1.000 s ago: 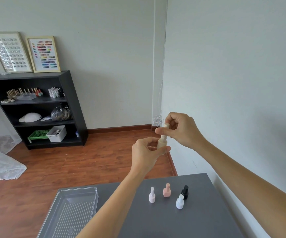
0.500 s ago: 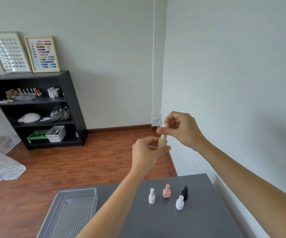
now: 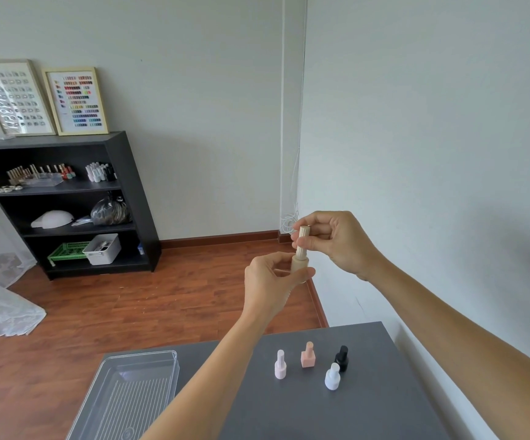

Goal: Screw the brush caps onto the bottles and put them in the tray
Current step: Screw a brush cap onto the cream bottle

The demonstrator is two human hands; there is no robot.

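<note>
Both hands hold one beige bottle (image 3: 299, 265) upright, midair.

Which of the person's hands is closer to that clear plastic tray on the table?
Left. The left hand holds the beige bottle in the air above the table, on the clear tray's side; the right hand pinches the cap, higher and further right.

Both arms outstretched, left hand (image 3: 270, 282) curled in a pinch, right hand (image 3: 333, 241) pinching at its one o'clock.
</note>
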